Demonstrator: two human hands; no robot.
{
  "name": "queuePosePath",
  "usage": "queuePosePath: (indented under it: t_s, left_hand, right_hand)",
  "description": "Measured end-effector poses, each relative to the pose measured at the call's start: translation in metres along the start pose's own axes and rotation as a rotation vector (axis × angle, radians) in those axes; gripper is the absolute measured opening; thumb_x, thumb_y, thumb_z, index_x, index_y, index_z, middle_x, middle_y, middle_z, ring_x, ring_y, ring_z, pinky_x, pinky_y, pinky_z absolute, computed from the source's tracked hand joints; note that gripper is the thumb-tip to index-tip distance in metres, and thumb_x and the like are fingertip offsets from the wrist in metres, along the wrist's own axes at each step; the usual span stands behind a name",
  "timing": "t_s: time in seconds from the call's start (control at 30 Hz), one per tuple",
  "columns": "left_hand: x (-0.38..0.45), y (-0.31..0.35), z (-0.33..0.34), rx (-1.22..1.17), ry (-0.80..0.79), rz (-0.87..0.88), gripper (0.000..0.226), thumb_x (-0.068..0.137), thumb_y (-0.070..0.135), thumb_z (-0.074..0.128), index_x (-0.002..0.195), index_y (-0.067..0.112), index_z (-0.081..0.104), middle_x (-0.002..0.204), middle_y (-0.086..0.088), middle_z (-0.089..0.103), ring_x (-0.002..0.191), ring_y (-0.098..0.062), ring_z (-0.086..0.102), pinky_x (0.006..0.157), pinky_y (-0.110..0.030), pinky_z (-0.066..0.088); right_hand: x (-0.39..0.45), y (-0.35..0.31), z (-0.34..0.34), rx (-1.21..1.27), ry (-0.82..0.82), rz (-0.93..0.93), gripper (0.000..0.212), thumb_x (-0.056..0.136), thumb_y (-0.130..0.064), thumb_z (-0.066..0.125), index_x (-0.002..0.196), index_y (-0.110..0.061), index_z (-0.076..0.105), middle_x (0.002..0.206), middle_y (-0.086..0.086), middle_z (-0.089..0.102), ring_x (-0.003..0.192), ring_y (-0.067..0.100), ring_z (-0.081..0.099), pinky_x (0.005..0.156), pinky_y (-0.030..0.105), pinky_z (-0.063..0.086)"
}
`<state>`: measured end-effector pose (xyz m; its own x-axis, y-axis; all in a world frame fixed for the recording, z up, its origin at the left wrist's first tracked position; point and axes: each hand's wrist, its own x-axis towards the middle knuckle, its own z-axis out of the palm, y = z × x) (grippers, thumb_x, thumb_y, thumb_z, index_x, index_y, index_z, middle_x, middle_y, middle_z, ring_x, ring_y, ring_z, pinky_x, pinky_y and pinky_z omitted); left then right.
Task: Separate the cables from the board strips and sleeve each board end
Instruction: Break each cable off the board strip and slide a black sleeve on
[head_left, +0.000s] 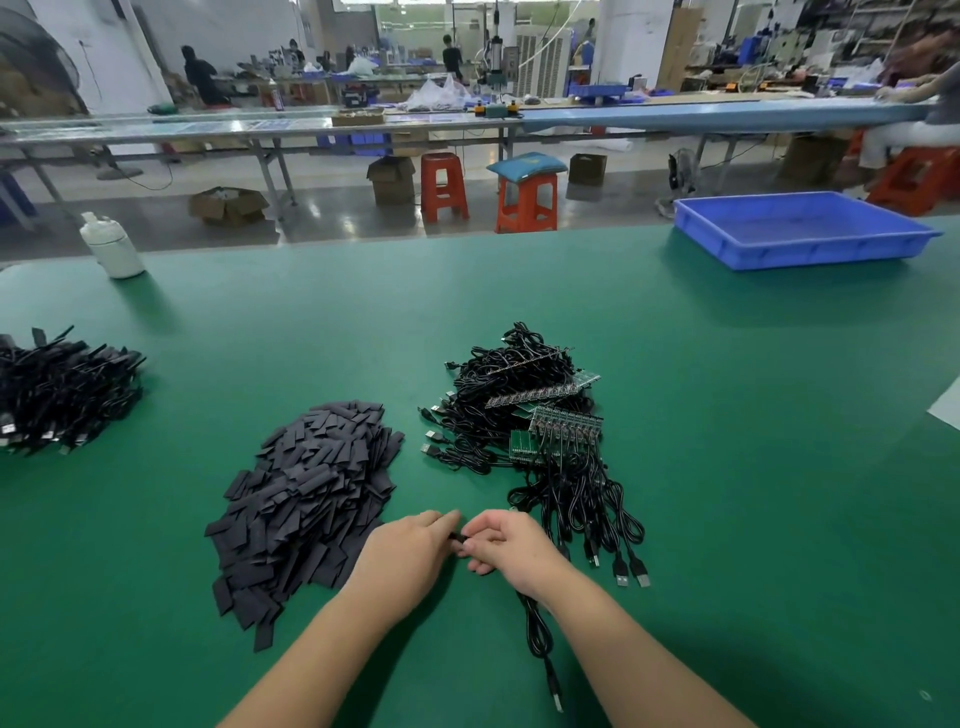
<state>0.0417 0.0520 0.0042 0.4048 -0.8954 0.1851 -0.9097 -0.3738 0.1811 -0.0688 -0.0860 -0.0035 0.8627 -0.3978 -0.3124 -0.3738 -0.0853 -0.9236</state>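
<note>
My left hand (410, 558) and my right hand (506, 545) meet at the table's near middle, fingers curled around a small black sleeve (457, 538) between them. A black cable (537, 629) trails from under my right hand toward me, ending in a USB plug (556, 696). The board end is hidden inside my fingers. A heap of flat black sleeves (306, 499) lies to the left of my hands. A tangle of cables on green board strips (545, 421) lies beyond and to the right.
A pile of sleeved black cables (62, 389) sits at the far left. A blue tray (800, 228) stands at the back right, a white bottle (111, 244) at the back left. Behind the green table (727, 415) are orange stools and other workbenches with people.
</note>
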Motion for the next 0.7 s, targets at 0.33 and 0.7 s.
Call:
queuePosePath:
  t_s: [0.33,0.7]
  left_hand:
    - [0.0031,-0.0107,0.0001,-0.266,-0.2,-0.099,0.022,0.095,0.038,0.059,0.114,0.031,0.069,0.095,0.002,0.067,0.088,-0.015,0.06,0.079,-0.032,0.049]
    - [0.0024,-0.006,-0.0013,-0.305,-0.139,-0.154,0.018,0.091,0.025,0.065,0.107,0.026,0.073,0.096,0.005,0.07,0.087,-0.011,0.061,0.078,-0.023,0.046]
  right_hand:
    - [-0.0007,0.0012,0.0011,-0.034,0.008,-0.011,0.015,0.094,-0.001,0.062,0.109,-0.001,0.064,0.084,0.007,0.066,0.072,0.012,0.063,0.074,0.021,0.056]
    - [-0.0008,-0.0018,-0.0001,0.026,0.032,0.029,0.012,0.094,-0.004,0.061,0.105,-0.001,0.066,0.089,0.009,0.075,0.067,0.009,0.065,0.07,0.021,0.057]
